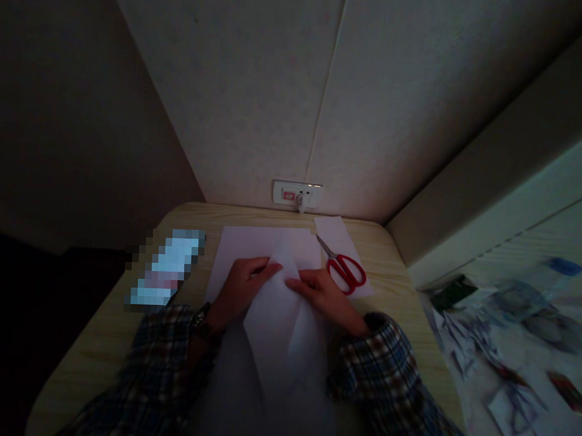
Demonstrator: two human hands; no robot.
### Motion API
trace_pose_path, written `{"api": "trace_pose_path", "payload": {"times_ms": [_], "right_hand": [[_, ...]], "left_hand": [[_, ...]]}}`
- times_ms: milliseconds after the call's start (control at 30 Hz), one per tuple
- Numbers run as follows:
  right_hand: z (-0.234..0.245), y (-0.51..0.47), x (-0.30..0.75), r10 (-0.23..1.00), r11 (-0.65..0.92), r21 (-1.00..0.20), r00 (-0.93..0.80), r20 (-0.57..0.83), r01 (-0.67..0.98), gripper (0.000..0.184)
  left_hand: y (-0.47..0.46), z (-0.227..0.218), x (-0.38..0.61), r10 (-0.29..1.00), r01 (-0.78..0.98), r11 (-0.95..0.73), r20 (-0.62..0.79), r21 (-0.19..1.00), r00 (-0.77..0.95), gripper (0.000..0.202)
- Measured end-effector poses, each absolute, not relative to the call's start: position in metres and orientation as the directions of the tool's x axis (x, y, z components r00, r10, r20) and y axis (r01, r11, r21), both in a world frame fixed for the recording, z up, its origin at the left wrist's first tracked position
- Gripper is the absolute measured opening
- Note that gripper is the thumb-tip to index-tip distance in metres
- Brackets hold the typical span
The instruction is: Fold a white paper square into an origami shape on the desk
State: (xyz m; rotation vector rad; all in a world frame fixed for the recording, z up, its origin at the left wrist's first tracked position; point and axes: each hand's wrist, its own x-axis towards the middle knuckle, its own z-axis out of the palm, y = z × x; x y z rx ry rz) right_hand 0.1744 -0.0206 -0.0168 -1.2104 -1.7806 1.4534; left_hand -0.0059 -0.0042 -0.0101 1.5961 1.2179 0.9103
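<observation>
A folded sheet of white paper (pixel 275 313), pointed at its far end, is held between my two hands above the table. My left hand (pixel 243 280) pinches its left edge, thumb on top near the point. On the opposite edge, my right hand (pixel 324 295) grips the same folded paper with thumb and fingers. Beneath it lies a larger flat white sheet (pixel 230 248). Scissors with red handles (pixel 346 273) rest just beyond my right hand, partly over a white paper strip (pixel 336 229).
A phone with a blurred-out screen (pixel 170 264) lies at the left of the wooden table (pixel 100 338). A wall socket (pixel 297 194) with a plug sits behind. Right of the table, crumpled papers (pixel 472 339) and a clear bottle with a blue cap (pixel 563 265) lie on a white surface.
</observation>
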Motion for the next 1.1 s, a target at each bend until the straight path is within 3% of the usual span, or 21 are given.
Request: {"api": "trace_pose_path", "payload": {"times_ms": [133, 267, 367, 567, 867, 1000, 1100], "right_hand": [[-0.014, -0.022, 0.172, 0.876, 0.089, -0.923, -0.471, -0.106, 0.374, 0.043], [-0.010, -0.024, 0.168, 0.854, 0.139, -0.907, -0.512, -0.093, 0.397, 0.045], [-0.009, -0.025, 0.167, 0.834, 0.119, -0.912, -0.538, -0.122, 0.392, 0.044], [-0.012, -0.025, 0.168, 0.822, 0.089, -0.922, -0.551, -0.146, 0.377, 0.043], [-0.006, -0.028, 0.163, 0.797, 0.009, -0.957, -0.580, -0.169, 0.292, 0.042], [-0.006, -0.029, 0.163, 0.810, -0.008, -0.963, -0.562, -0.165, 0.271, 0.043], [-0.009, -0.027, 0.164, 0.865, -0.035, -0.971, -0.479, -0.149, 0.238, 0.042]], "left_hand": [[-0.001, -0.007, -0.008, 0.949, 0.263, -0.109, 0.021, 0.959, 0.315, 0.020], [0.000, -0.007, -0.011, 0.967, 0.308, -0.103, 0.023, 0.946, 0.253, 0.029], [0.000, -0.006, -0.012, 0.985, 0.304, -0.089, 0.038, 0.948, 0.169, 0.036], [0.001, -0.003, -0.012, 0.994, 0.161, -0.045, 0.028, 0.986, 0.105, 0.018], [-0.004, 0.004, -0.011, 0.997, 0.227, -0.075, 0.080, 0.971, -0.014, 0.026], [-0.004, 0.002, -0.009, 0.996, 0.161, -0.010, 0.024, 0.987, -0.090, 0.029], [-0.002, -0.002, -0.009, 0.996, 0.039, 0.080, -0.078, 0.996, -0.034, 0.035]]}}
